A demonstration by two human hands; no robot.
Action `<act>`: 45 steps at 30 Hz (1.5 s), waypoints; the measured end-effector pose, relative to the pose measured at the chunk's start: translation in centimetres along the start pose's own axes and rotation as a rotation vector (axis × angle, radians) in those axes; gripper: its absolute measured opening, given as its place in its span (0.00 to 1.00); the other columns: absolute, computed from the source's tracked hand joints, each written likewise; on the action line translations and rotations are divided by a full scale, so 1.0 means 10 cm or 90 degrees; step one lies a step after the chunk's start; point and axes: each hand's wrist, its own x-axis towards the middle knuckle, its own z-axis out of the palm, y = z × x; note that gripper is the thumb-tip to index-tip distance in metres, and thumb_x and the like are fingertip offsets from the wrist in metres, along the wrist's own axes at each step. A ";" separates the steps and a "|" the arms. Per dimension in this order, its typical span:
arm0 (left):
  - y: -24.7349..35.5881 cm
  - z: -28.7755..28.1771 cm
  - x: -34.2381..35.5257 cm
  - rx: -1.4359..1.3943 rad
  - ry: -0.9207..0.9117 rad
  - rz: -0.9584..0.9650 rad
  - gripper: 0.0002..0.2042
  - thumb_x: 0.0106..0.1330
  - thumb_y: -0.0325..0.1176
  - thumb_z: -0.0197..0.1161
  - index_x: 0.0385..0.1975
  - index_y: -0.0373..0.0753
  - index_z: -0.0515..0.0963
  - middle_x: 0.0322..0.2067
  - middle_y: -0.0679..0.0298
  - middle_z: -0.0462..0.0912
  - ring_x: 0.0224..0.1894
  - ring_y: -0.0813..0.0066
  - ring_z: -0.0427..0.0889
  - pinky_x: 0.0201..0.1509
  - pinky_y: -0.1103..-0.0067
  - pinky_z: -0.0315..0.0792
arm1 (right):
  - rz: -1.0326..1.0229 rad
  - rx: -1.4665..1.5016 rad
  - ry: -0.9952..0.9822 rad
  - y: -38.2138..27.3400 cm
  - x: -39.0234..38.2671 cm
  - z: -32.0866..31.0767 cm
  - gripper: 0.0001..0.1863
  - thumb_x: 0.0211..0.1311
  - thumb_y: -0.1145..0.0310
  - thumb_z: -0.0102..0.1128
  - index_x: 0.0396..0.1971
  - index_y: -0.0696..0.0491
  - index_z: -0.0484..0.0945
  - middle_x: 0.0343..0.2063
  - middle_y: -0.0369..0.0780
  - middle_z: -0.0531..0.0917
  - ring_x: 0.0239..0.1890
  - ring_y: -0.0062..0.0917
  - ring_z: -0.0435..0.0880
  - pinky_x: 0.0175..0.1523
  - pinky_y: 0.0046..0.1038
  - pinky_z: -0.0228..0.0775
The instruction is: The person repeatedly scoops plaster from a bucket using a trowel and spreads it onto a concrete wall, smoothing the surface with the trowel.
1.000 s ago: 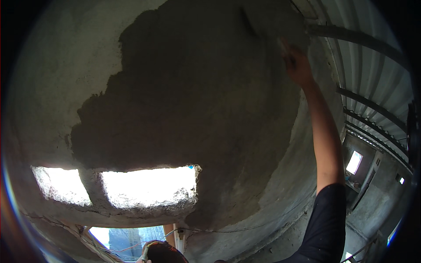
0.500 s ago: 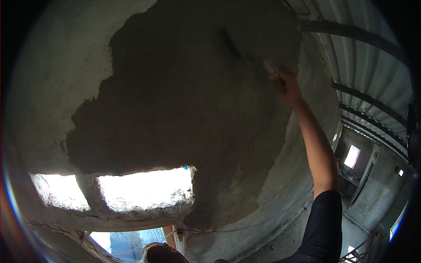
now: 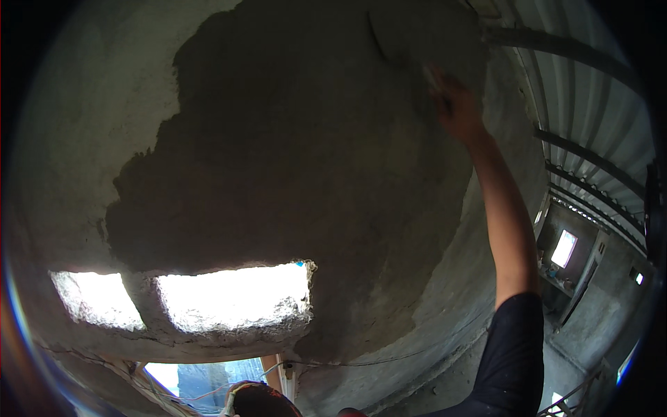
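My right hand [image 3: 455,104] is raised at upper right, closed on the pale handle of a hand tool with a long, thin, dark head [image 3: 375,35]. The tool is on or very close to a large dark, damp-looking patch of plaster [image 3: 292,160] on the grey wall [image 3: 97,139]. At the bottom edge is a dark rounded thing with orange marks [image 3: 258,399], too cut off to name; I cannot make out my left hand there.
Two bright rough-edged openings [image 3: 229,295] pierce the wall at lower left, above a framed window [image 3: 208,382] with loose wires. Right are a corrugated roof [image 3: 583,83] on dark beams [image 3: 590,153], a far small window [image 3: 563,249] and metal bars [image 3: 577,389].
My right hand and tool moved down and left by half a second ago, then back up to the present position. The view has shifted slightly with them.
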 end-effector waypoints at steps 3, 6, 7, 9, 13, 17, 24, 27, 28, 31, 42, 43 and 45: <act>-0.01 -0.01 0.01 -0.008 -0.014 -0.012 0.23 0.76 0.46 0.55 0.44 0.27 0.81 0.38 0.41 0.84 0.39 0.47 0.82 0.47 0.59 0.72 | 0.003 0.091 -0.014 -0.17 -0.14 -0.22 0.26 0.69 0.68 0.60 0.67 0.50 0.73 0.50 0.50 0.84 0.53 0.48 0.83 0.57 0.42 0.76; -0.01 -0.03 -0.02 -0.006 -0.023 -0.016 0.22 0.76 0.46 0.56 0.44 0.27 0.81 0.38 0.41 0.84 0.39 0.47 0.82 0.47 0.59 0.72 | 0.003 0.060 0.084 -0.01 0.20 -0.16 0.24 0.71 0.66 0.58 0.66 0.51 0.74 0.48 0.51 0.84 0.51 0.48 0.84 0.55 0.42 0.76; 0.11 -0.02 0.03 0.055 -0.030 0.005 0.21 0.75 0.45 0.56 0.42 0.27 0.81 0.37 0.42 0.84 0.39 0.48 0.82 0.46 0.59 0.72 | 0.004 0.001 0.161 0.20 0.24 -0.10 0.23 0.72 0.66 0.57 0.65 0.51 0.75 0.47 0.51 0.85 0.50 0.48 0.84 0.54 0.43 0.76; 0.15 0.08 0.03 0.103 -0.029 0.023 0.20 0.75 0.44 0.57 0.41 0.27 0.81 0.36 0.43 0.84 0.38 0.49 0.81 0.45 0.60 0.72 | 0.221 -0.039 0.075 0.21 0.67 -0.11 0.21 0.74 0.64 0.56 0.62 0.53 0.77 0.47 0.52 0.85 0.51 0.50 0.84 0.56 0.43 0.77; -0.10 0.23 0.15 0.040 0.020 0.101 0.20 0.75 0.44 0.57 0.41 0.28 0.81 0.34 0.42 0.84 0.37 0.48 0.81 0.44 0.60 0.72 | 0.262 -0.039 0.078 -0.03 0.91 0.07 0.17 0.73 0.65 0.57 0.56 0.57 0.77 0.43 0.50 0.83 0.42 0.42 0.81 0.51 0.38 0.75; -0.18 0.02 0.03 0.040 0.007 0.017 0.21 0.76 0.43 0.56 0.50 0.28 0.80 0.38 0.42 0.84 0.37 0.52 0.80 0.46 0.60 0.74 | -0.094 0.028 0.068 -0.24 0.21 0.11 0.22 0.70 0.66 0.57 0.62 0.51 0.77 0.47 0.52 0.84 0.52 0.52 0.82 0.57 0.43 0.76; 0.04 0.06 -0.09 -0.029 0.032 0.075 0.21 0.76 0.44 0.55 0.49 0.28 0.80 0.38 0.40 0.84 0.37 0.46 0.80 0.46 0.59 0.73 | 0.041 0.013 0.111 0.30 0.35 -0.10 0.22 0.70 0.65 0.57 0.61 0.54 0.77 0.53 0.53 0.83 0.55 0.48 0.83 0.60 0.42 0.76; 0.00 0.12 -0.06 -0.003 0.023 0.089 0.21 0.76 0.44 0.55 0.48 0.28 0.81 0.38 0.40 0.84 0.37 0.45 0.80 0.46 0.59 0.73 | 0.211 -0.085 0.104 0.50 0.80 0.02 0.20 0.69 0.64 0.58 0.58 0.55 0.79 0.55 0.53 0.83 0.56 0.47 0.83 0.62 0.43 0.75; 0.01 0.14 0.00 0.009 0.014 0.103 0.21 0.76 0.44 0.55 0.48 0.28 0.81 0.37 0.40 0.84 0.37 0.45 0.80 0.46 0.58 0.73 | 0.223 -0.111 0.079 0.68 0.86 0.04 0.22 0.71 0.63 0.57 0.61 0.54 0.77 0.55 0.53 0.83 0.57 0.47 0.82 0.62 0.43 0.75; -0.10 0.16 -0.01 0.035 0.006 0.072 0.21 0.76 0.45 0.55 0.44 0.28 0.81 0.36 0.41 0.84 0.37 0.44 0.80 0.46 0.58 0.72 | 0.138 -0.076 0.084 0.35 0.69 0.29 0.21 0.70 0.63 0.57 0.60 0.54 0.78 0.55 0.52 0.83 0.57 0.48 0.82 0.62 0.43 0.75; 0.04 -0.10 -0.23 -0.090 0.027 0.001 0.14 0.71 0.38 0.63 0.38 0.29 0.82 0.26 0.63 0.81 0.29 0.76 0.75 0.32 0.71 0.70 | 0.673 0.847 -0.213 -2.37 -2.70 -0.56 0.27 0.75 0.62 0.58 0.68 0.59 0.70 0.33 0.45 0.83 0.21 0.26 0.80 0.25 0.25 0.72; 0.04 -0.11 -0.26 -0.074 0.044 0.017 0.13 0.70 0.36 0.64 0.35 0.29 0.82 0.24 0.64 0.80 0.29 0.78 0.75 0.35 0.72 0.72 | 0.694 0.853 -0.222 -2.63 -2.96 -0.62 0.27 0.75 0.62 0.58 0.68 0.59 0.70 0.33 0.45 0.83 0.21 0.26 0.80 0.25 0.25 0.72; -0.05 -0.10 -0.22 -0.055 0.030 0.003 0.14 0.69 0.37 0.65 0.38 0.28 0.82 0.25 0.62 0.82 0.29 0.76 0.76 0.37 0.72 0.73 | 0.920 1.327 -0.001 -3.08 -3.43 -0.59 0.29 0.76 0.58 0.57 0.68 0.59 0.66 0.30 0.41 0.77 0.14 0.19 0.68 0.17 0.20 0.58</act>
